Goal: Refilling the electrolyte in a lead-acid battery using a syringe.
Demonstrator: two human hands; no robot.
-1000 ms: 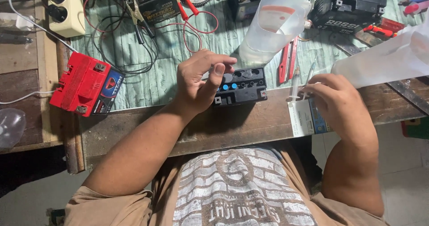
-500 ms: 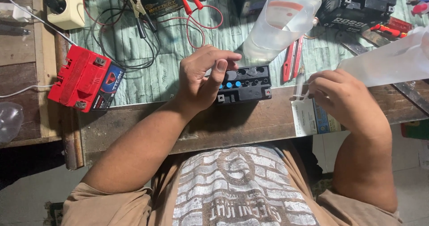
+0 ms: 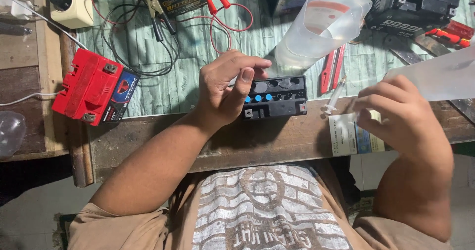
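A small black battery lies on the wooden bench edge, with open filler holes and blue caps in three of them. My left hand grips its left end, thumb lying over the top and fingers curled round the far corner. A thin clear syringe rests on the bench just right of the battery. My right hand hovers right of the syringe, apart from it, fingers curled against the end of a translucent plastic container that reaches off to the right.
A clear plastic jug stands tilted behind the battery, with a red-handled cutter beside it. A red battery sits at the left, a larger black battery at the far right. Clamp leads and a socket strip lie at the back.
My right hand has let go of the syringe and drawn away to the right. My left hand stays on the black battery, thumb now laid across its top.
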